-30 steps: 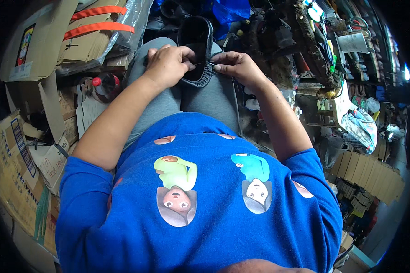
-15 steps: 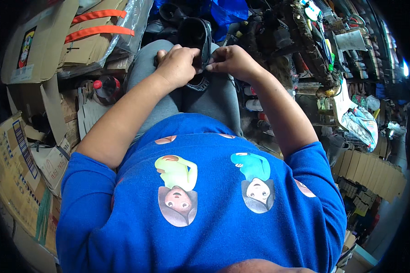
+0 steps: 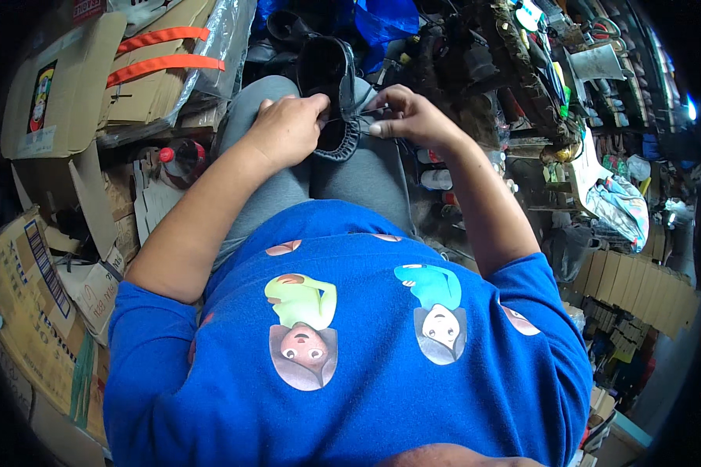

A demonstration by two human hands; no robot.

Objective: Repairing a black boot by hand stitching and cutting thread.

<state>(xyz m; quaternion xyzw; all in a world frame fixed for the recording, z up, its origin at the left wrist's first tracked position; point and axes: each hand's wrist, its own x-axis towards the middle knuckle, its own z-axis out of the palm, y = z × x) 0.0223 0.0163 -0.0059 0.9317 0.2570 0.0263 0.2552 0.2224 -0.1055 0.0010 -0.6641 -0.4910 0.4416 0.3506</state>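
Cramped workshop, probably: black shoe, cardboard boxes

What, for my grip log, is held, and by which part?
The left hand seemingly holds the black shoe by its left rim; whether the right hand grips anything is unclear.

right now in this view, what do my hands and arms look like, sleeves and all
The left hand and right hand wear no gloves. Both forearms are bare below short, loose blue T-shirt sleeves, creased in places.
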